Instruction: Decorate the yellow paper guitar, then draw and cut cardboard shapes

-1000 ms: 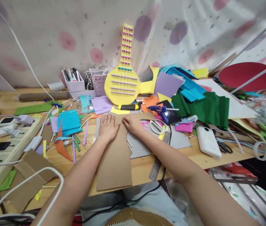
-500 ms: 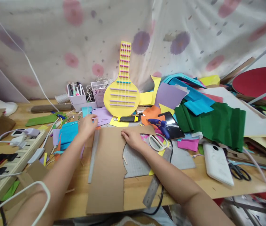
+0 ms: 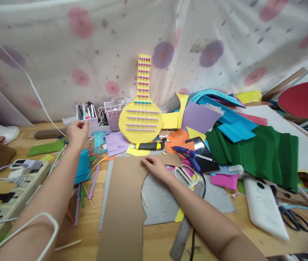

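Note:
My left hand (image 3: 77, 135) is raised just in front of a white pen box (image 3: 89, 122) with several pens standing in it. Its fingers curl inward, and I cannot make out whether anything is between them. My right hand (image 3: 156, 168) lies on the upper part of a brown cardboard sheet (image 3: 123, 203), fingers stretched out over it. A curved notch is cut into the sheet's right edge. Behind the sheet lies a yellow-and-black utility knife (image 3: 150, 146). White-handled scissors (image 3: 185, 177) and a metal ruler (image 3: 182, 235) are beside and under my right forearm.
A yellow paper lute (image 3: 140, 125) stands upright against the curtain. To the right are a blue glue gun (image 3: 188, 156), a black phone (image 3: 202, 159), green crepe paper (image 3: 265, 152) and black scissors (image 3: 294, 217). A power strip (image 3: 12, 203) with cables runs along the left.
My left hand has moved left, from beside the purple paper to the pen box. My right hand stays on the cardboard. The view has shifted slightly.

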A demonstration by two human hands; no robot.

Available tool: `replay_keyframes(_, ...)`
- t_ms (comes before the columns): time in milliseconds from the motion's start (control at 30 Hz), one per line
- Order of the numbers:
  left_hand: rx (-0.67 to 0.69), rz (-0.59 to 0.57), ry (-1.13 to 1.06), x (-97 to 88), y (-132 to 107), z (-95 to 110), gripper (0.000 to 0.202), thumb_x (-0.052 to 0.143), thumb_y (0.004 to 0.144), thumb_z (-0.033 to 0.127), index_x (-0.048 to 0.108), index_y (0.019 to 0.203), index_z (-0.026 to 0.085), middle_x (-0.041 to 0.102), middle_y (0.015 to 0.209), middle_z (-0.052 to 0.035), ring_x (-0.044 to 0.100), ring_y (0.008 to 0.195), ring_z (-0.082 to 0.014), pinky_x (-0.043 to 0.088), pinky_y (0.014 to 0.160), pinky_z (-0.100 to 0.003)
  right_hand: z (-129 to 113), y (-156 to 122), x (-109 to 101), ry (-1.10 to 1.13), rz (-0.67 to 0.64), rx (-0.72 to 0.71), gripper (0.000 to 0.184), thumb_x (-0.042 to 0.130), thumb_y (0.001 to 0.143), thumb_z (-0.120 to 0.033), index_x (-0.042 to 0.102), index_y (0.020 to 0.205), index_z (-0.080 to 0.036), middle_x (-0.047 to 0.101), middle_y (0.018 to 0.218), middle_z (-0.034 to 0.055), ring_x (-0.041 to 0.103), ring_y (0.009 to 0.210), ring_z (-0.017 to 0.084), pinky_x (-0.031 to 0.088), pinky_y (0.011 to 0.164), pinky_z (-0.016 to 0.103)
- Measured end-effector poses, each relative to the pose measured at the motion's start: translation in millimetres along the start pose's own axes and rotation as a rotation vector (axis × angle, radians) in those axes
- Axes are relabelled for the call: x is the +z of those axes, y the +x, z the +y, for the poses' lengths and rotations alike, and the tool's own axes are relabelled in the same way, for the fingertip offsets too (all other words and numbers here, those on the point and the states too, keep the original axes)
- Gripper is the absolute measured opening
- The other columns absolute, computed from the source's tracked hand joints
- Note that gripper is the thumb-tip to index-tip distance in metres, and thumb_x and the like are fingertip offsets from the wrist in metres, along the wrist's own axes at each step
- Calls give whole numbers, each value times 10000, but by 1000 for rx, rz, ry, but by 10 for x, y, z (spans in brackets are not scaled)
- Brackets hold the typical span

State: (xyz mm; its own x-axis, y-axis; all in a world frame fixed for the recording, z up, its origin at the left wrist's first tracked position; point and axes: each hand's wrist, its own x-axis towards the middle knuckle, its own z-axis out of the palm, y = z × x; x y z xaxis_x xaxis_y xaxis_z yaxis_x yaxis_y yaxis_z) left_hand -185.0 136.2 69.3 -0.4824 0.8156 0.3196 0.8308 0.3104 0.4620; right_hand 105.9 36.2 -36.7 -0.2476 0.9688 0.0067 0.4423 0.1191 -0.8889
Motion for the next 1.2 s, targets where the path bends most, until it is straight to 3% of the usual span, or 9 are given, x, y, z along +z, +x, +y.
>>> replay_keyframes(100, 86, 2, 62, -38, 242, 11, 334, 439, 834, 310, 614, 1064, 142, 666, 977, -46, 560, 830, -145, 419, 763, -251, 30, 18, 0, 68, 1, 9, 224, 477, 848, -306, 662, 847, -180, 705, 873, 40, 639, 831, 164, 472, 779, 299)
replay_keyframes(267, 307, -184, 448, 41, 458, -14, 377, 513, 802, 272, 595, 1157, 179, 623, 1080, -68, 491, 1043, -220, 381, 903, -339, -1, -2, -11, 75, -6, 29, 231, 468, 849, -311, 654, 825, -177, 699, 856, 41, 632, 811, 156, 465, 758, 284)
replay_keyframes(467, 257, -141, 532, 32, 410, -123, 377, 419, 851, 356, 626, 1123, 196, 624, 995, -95, 519, 963, -230, 424, 779, -327, 7, -7, -4, -33, -35, -16, 254, 457, 854, -334, 648, 795, -178, 684, 815, 37, 607, 778, 154, 450, 716, 269)
replay_keyframes(667, 193, -65, 528, -204, 307, -196, 405, 426, 830, 390, 601, 1140, 196, 641, 1048, -74, 532, 947, -226, 423, 744, -320, -10, -23, -7, -65, -31, -19, 245, 456, 851, -325, 645, 786, -183, 683, 818, 35, 603, 785, 154, 446, 711, 266)
replay_keyframes(767, 216, -38, 556, -376, 34, -149, 356, 441, 806, 363, 637, 1053, 196, 653, 1007, -77, 550, 954, -249, 419, 705, -324, -12, -31, -15, -51, -28, -27, 244, 459, 849, -328, 641, 786, -179, 683, 816, 38, 607, 787, 158, 453, 728, 276)
replay_keyframes(833, 227, -28, 563, -464, -268, -89, 317, 448, 793, 340, 645, 997, 198, 656, 983, -74, 568, 938, -257, 417, 683, -328, 2, -33, -13, -36, -23, -34, 243, 460, 849, -329, 640, 789, -177, 687, 829, 43, 612, 793, 162, 460, 741, 286)
replay_keyframes(900, 273, -100, 568, -501, -638, -13, 304, 440, 796, 367, 645, 947, 200, 654, 935, -76, 592, 874, -267, 413, 648, -331, 20, -31, -2, -17, -11, -35, 234, 464, 848, -322, 640, 797, -176, 691, 844, 48, 620, 800, 164, 467, 759, 298)
replay_keyframes(1067, 446, -328, 460, -357, -1547, 251, 253, 428, 813, 292, 604, 951, 174, 633, 946, -118, 624, 817, -256, 415, 629, -330, -6, -28, 59, 98, 33, -62, 240, 489, 828, -368, 627, 817, -172, 684, 832, 47, 626, 779, 158, 491, 761, 308)
replay_keyframes(1200, 545, -502, 344, -139, -1982, 552, 274, 408, 817, 176, 589, 1021, 146, 630, 978, -147, 633, 858, -237, 445, 675, -323, -127, 2, 97, 254, 11, -47, 355, 483, 821, -451, 588, 1040, -193, 667, 852, 34, 623, 734, 144, 510, 663, 266)
